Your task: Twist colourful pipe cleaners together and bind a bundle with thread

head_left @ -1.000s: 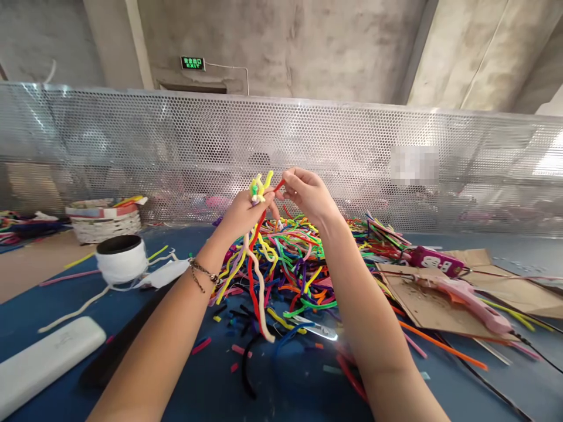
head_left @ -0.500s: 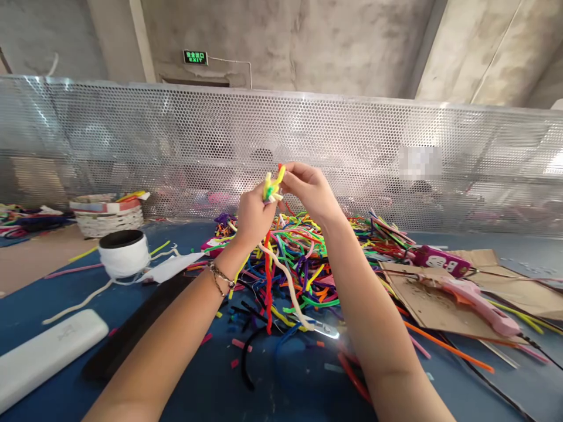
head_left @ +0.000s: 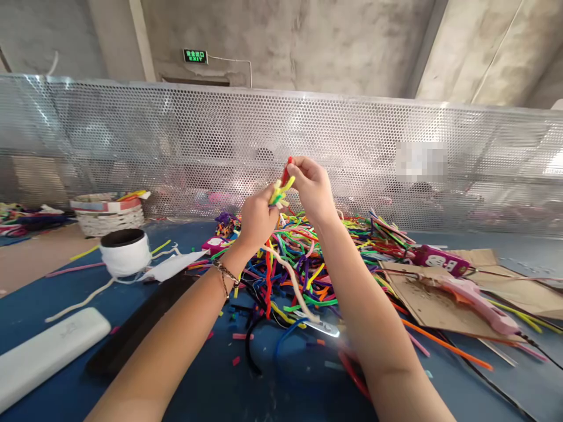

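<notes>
My left hand (head_left: 259, 215) is closed around a small bundle of yellow, cream and green pipe cleaners (head_left: 278, 196), whose short ends stick out past the thumb. Below that hand hang the long tails of a red pipe cleaner (head_left: 268, 281) and a cream pipe cleaner (head_left: 292, 278). Just to the right, my right hand (head_left: 313, 186) pinches the upper end of a red pipe cleaner between thumb and fingertips, close above the bundle. Whether both red pieces are one strand is hidden by my left hand. Under both hands spreads a heap of many-coloured pipe cleaners (head_left: 303, 249).
Scissors (head_left: 328, 329) lie partly under the heap. At right, a pink glue gun (head_left: 479, 299) rests on cardboard (head_left: 435, 305). To the left are a dark phone-like slab (head_left: 127, 334), a white power bank (head_left: 57, 354), a white-wrapped cup (head_left: 125, 258) and a basket (head_left: 105, 217). Perforated metal panel (head_left: 352, 146) stands behind.
My right hand has drawn the red pipe cleaner's end up and slightly right, so more of it shows above the bundle. My left hand has shifted a little right and down.
</notes>
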Motion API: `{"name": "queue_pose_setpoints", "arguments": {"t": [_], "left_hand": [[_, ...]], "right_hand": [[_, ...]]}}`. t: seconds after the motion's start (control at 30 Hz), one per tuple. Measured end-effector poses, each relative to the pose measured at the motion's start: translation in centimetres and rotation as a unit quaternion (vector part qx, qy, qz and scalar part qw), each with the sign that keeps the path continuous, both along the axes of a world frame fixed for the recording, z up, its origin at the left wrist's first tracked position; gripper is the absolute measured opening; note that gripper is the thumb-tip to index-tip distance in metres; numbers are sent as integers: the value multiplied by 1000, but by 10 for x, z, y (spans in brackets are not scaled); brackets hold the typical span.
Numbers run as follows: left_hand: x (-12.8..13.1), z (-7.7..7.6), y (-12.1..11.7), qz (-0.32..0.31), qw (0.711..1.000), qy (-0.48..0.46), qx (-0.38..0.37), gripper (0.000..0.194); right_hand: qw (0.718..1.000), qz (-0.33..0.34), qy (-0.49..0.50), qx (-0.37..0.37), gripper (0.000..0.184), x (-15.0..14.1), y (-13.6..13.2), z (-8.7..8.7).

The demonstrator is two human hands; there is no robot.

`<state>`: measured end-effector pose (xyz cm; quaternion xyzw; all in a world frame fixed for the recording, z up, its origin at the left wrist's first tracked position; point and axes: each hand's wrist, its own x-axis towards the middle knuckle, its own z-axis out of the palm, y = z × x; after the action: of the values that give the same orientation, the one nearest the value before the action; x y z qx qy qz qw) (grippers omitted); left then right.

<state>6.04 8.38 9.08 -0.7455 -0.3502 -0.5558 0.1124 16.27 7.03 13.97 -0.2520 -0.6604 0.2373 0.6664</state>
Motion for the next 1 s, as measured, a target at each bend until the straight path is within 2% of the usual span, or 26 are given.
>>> {"name": "queue_pose_setpoints", "arguments": {"t": [0.17,0.3,0.43,0.6,0.83,1.0], "left_hand": [[0,1,-6,111,987,112,22,41],[4,0,-8,141,968,202,44,33],[7,-1,-8,150,954,253,52,28],[10,-1,-11,124,937,319,63,24],[18,-4,-17,112,930,346,54,22],[21,-3,-20,102,930,352,39,23]], "right_hand": [[1000,-16,-5,-1,17,3,1,1],[998,-63,15,-4,15,11,4,3],[996,-87,17,-11,13,18,10,3],[993,-109,51,-10,11,28,16,2],[987,-116,106,-35,13,42,15,5],[986,-128,104,-23,12,55,18,5]]}}
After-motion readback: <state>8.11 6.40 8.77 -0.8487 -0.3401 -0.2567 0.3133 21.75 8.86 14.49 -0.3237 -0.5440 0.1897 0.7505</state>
